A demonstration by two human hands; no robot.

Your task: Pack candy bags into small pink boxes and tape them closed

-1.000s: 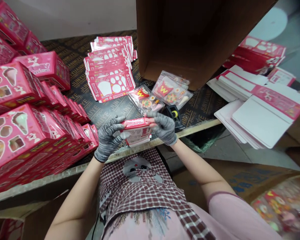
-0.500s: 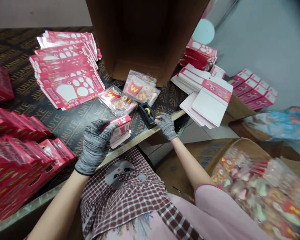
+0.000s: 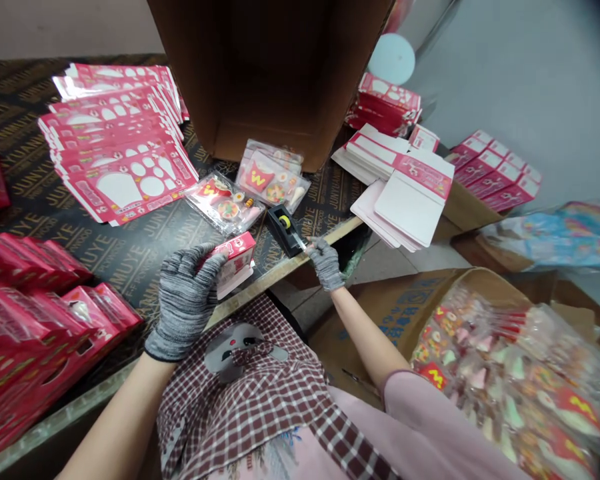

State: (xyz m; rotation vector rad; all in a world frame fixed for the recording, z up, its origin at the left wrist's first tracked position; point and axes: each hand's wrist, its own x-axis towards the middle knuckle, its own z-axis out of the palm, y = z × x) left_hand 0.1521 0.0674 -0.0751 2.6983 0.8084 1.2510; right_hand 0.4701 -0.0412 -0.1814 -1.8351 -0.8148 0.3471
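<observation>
My left hand, in a grey knitted glove, is closed around a pink and white cardboard box near the table's front edge. A flap of the box sticks out at its lower side. On the right, my gloved right hand pinches the end of a clear strip of tape with bare fingertips. The strip runs from a black tape dispenser with a yellow core. Behind the box lie clear packs of toy food, some stacked under a second pack.
Flat pink printed cards are fanned out at the left. Filled pink boxes stand in rows at the near left. A large open carton stands at the back. White and pink sheets overhang the right edge. Bagged toys fill a carton below.
My right hand has drawn a short strip of tape out from the dispenser. The left hand still holds the box. The whole view has shifted slightly.
</observation>
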